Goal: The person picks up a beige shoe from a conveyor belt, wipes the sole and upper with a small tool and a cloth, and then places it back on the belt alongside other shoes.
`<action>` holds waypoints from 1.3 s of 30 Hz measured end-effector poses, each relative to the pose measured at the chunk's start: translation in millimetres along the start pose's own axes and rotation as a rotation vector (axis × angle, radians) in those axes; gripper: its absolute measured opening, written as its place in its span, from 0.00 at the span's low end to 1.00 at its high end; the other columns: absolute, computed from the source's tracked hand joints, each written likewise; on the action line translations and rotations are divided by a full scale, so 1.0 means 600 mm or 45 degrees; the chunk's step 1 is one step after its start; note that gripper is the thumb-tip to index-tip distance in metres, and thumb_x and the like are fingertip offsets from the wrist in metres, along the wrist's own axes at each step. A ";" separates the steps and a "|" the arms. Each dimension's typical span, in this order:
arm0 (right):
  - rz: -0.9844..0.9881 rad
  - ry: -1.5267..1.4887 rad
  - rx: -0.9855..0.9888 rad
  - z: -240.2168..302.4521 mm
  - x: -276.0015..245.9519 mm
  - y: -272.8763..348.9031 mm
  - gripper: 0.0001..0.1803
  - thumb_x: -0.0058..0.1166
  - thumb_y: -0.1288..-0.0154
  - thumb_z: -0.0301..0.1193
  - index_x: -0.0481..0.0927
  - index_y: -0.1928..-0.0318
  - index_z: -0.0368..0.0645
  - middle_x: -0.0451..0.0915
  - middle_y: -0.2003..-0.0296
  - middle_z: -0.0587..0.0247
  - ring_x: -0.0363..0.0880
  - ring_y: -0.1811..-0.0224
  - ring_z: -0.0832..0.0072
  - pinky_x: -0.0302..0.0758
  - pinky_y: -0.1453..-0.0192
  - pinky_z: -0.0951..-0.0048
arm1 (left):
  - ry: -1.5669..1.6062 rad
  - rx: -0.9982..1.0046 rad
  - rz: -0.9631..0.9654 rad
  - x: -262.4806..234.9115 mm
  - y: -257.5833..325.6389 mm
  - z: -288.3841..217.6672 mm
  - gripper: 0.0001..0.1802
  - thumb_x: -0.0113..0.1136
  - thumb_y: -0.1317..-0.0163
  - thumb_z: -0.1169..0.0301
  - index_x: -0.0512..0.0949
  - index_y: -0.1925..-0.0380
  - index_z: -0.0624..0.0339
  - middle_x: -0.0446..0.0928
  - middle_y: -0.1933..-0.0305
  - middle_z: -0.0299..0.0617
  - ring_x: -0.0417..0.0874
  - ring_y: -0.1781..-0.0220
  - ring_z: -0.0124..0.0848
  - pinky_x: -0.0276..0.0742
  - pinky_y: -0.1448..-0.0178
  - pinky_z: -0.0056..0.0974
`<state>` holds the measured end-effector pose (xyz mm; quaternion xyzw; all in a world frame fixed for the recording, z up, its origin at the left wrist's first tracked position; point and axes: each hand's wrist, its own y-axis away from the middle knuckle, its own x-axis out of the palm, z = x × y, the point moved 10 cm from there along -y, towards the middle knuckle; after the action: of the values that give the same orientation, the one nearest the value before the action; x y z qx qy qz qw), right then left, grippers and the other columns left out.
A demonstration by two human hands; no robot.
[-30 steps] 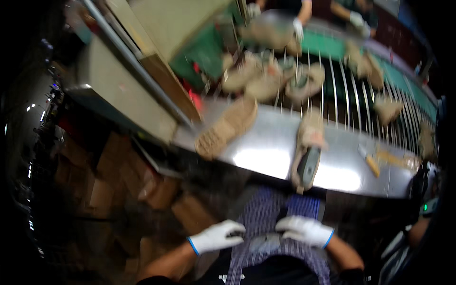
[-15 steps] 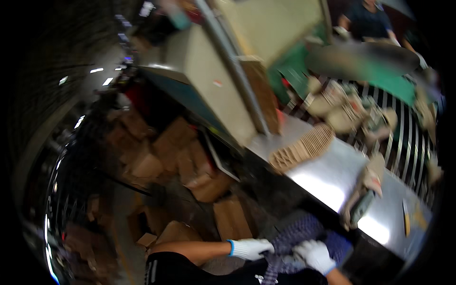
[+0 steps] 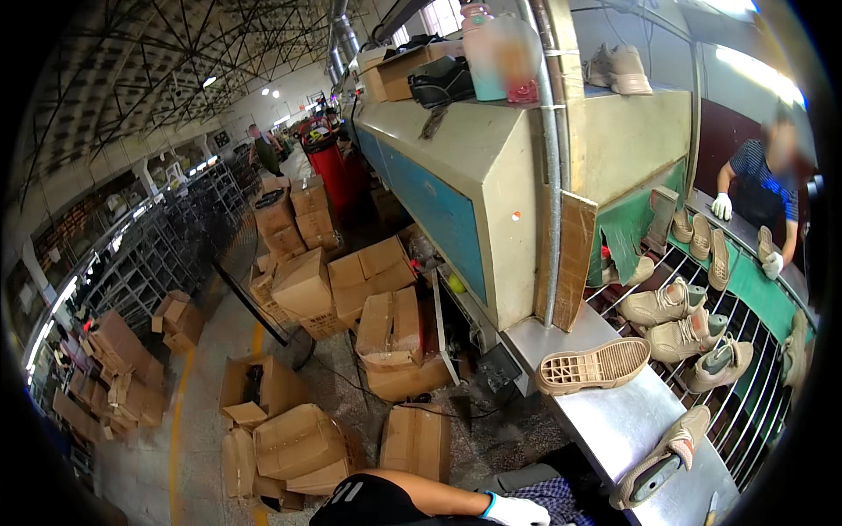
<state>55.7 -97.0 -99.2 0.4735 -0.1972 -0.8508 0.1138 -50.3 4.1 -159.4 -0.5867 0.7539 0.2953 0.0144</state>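
Left hand (image 3: 517,511), white-gloved, cut off at the lower edge over checked cloth (image 3: 561,495); its opening cannot be told. Right hand out of view.

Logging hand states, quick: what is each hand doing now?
Left hand: white-gloved, at the lower edge, holding nothing visible; open or closed cannot be told.
Right hand: not in view.

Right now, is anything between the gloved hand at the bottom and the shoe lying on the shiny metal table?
Nothing visible does. The white-gloved left hand sits low by the checked cloth; only bare steel table lies before the tan shoe. The right hand is out of view.
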 end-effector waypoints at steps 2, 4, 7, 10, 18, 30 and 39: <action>-0.034 -0.083 0.030 0.000 -0.023 0.005 0.16 0.58 0.23 0.41 0.85 0.44 0.45 0.86 0.49 0.48 0.86 0.47 0.54 0.82 0.40 0.54 | 0.165 0.226 -0.226 -0.015 -0.012 0.047 0.18 0.63 0.27 0.55 0.85 0.51 0.57 0.85 0.54 0.47 0.85 0.51 0.43 0.80 0.45 0.47; -0.123 -0.238 0.118 -0.018 -0.049 0.030 0.17 0.60 0.24 0.41 0.86 0.45 0.44 0.87 0.50 0.48 0.87 0.48 0.54 0.82 0.39 0.55 | 0.345 0.485 -0.335 -0.018 -0.015 0.052 0.16 0.58 0.21 0.57 0.82 0.54 0.60 0.82 0.57 0.44 0.83 0.53 0.38 0.78 0.46 0.44; -0.371 -0.581 0.211 -0.041 -0.118 0.083 0.17 0.62 0.24 0.41 0.87 0.47 0.42 0.88 0.51 0.49 0.88 0.49 0.54 0.83 0.39 0.57 | 0.143 0.163 -0.317 -0.102 0.056 -0.030 0.16 0.60 0.22 0.55 0.86 0.49 0.54 0.84 0.44 0.44 0.85 0.42 0.44 0.80 0.35 0.46; -0.832 -0.604 0.263 -0.028 -0.242 0.098 0.22 0.63 0.23 0.45 0.88 0.45 0.39 0.89 0.50 0.48 0.89 0.48 0.57 0.83 0.38 0.59 | -0.024 0.363 -0.771 -0.253 0.142 -0.154 0.11 0.71 0.30 0.66 0.89 0.51 0.54 0.89 0.49 0.43 0.89 0.44 0.42 0.84 0.36 0.44; -1.299 -0.564 0.294 -0.085 -0.397 -0.031 0.52 0.74 0.37 0.50 0.64 0.20 0.42 0.69 0.25 0.43 0.70 0.23 0.49 0.71 0.21 0.54 | -0.277 0.670 -0.989 -0.366 0.009 -0.173 0.15 0.68 0.31 0.68 0.86 0.46 0.61 0.86 0.48 0.49 0.86 0.44 0.46 0.83 0.36 0.46; -0.961 -0.948 -0.597 -0.354 -0.265 -0.204 0.20 0.47 0.12 0.44 0.82 0.49 0.40 0.80 0.62 0.65 0.76 0.63 0.76 0.79 0.47 0.66 | 0.906 0.322 -1.054 -0.237 -0.072 -0.056 0.32 0.62 0.20 0.56 0.69 0.26 0.63 0.77 0.29 0.50 0.77 0.27 0.36 0.73 0.24 0.43; -0.770 0.633 0.543 -0.178 -0.123 -0.095 0.15 0.50 0.24 0.33 0.84 0.46 0.40 0.85 0.51 0.50 0.85 0.46 0.53 0.81 0.39 0.50 | 1.164 0.238 -0.897 -0.249 -0.045 -0.081 0.50 0.74 0.32 0.50 0.64 0.22 0.70 0.71 0.24 0.56 0.72 0.22 0.43 0.68 0.19 0.45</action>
<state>185.2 -42.3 -118.9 0.7131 -0.1876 -0.6463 -0.1964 35.9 108.6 -75.9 -0.8661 0.4659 -0.0781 -0.1634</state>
